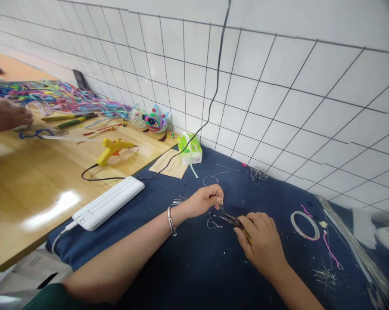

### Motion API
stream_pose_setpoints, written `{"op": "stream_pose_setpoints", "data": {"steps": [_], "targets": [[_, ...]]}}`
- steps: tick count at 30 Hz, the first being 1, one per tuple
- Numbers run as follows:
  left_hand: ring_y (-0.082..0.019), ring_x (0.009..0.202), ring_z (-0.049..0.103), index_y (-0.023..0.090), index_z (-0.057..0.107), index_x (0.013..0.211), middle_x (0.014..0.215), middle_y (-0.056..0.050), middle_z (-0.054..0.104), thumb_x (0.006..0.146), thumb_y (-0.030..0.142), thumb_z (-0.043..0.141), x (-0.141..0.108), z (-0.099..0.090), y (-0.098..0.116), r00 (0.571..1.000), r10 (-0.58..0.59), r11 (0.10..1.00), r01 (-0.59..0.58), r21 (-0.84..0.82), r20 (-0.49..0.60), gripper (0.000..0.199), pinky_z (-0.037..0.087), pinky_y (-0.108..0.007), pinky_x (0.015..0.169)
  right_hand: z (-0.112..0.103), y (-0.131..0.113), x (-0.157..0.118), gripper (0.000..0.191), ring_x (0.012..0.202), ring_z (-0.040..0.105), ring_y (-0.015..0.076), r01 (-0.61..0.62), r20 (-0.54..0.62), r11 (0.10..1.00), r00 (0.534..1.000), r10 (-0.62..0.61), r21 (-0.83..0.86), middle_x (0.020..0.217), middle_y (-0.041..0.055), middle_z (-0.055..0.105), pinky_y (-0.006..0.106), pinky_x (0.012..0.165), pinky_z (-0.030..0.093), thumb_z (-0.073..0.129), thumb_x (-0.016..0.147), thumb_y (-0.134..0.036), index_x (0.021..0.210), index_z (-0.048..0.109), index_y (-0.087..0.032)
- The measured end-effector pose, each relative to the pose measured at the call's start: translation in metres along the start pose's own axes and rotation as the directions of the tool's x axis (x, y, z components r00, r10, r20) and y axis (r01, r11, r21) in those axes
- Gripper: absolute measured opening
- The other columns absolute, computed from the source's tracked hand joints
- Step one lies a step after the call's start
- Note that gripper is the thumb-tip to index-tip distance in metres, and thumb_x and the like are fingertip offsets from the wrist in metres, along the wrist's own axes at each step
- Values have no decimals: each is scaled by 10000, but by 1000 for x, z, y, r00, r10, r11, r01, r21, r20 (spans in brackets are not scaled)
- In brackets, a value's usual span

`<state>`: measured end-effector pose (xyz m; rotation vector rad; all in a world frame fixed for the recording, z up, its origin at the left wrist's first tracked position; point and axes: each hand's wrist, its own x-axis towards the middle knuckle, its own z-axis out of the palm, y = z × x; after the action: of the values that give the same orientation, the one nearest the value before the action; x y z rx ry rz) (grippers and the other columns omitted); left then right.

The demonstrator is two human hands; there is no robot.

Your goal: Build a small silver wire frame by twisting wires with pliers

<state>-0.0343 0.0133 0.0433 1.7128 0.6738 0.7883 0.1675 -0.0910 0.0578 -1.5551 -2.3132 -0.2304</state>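
Observation:
My left hand [207,200], with a silver bangle [172,221] on the wrist, is closed in a pinch on a small piece of thin wire [222,206]. To its right my right hand [262,237] grips yellow-handled pliers [233,220]. The plier jaws point left and sit just below the left fingertips; whether they touch the wire I cannot tell. Beneath the left hand a loop of fine wire [210,222] lies on the dark blue cloth [194,267]. Cut wire pieces [179,200] lie behind the left wrist.
At left, a yellow glue gun [112,150] and a white power bank [108,202] sit near a co-worker's hand [7,115]. Colourful pipe cleaners [84,101] line the wall. A tissue pack [190,148], tangled wire [259,174], white ring [305,225] and long wires [352,245] lie around.

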Motion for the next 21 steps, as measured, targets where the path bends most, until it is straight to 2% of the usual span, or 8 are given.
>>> {"op": "stream_pose_setpoints", "data": {"steps": [3,6,10,15,21], "targets": [[-98,641,521,137,499,775,700,-5,552,818,172,459,1,-2,0,998,13,999,-11,-44,54,68,419,-239,635,9,7,-1,235,839,455,199,-42,-36,998,998,44,53,890,79,539,349,754,339,460,841,-308,993,581,-176],[-96,648,513,138,500,784,712,-7,553,819,181,466,1,-2,0,995,11,999,-6,-52,99,65,415,-240,639,19,13,-2,233,838,462,200,-60,-23,994,998,63,91,883,77,541,354,756,350,467,838,-315,986,583,-178],[-94,652,501,138,502,782,724,-8,545,822,179,462,1,-1,-2,993,7,1000,-4,-24,117,70,412,-241,642,29,15,-3,213,838,467,199,-51,15,986,999,49,160,885,72,543,358,754,362,467,836,-310,961,586,-186],[-97,661,498,135,494,789,734,-13,538,829,183,455,2,-2,-6,986,8,997,4,-71,164,74,413,-246,645,40,14,-7,206,836,474,192,-32,30,968,999,26,248,882,72,539,349,750,376,461,835,-292,963,578,-182],[-103,661,505,135,488,797,732,-17,532,836,209,465,4,-1,-14,969,-2,987,41,-155,248,86,415,-258,647,47,13,-9,213,830,472,193,-38,8,974,999,37,222,880,71,536,359,755,373,473,827,-301,964,583,-180]]}}
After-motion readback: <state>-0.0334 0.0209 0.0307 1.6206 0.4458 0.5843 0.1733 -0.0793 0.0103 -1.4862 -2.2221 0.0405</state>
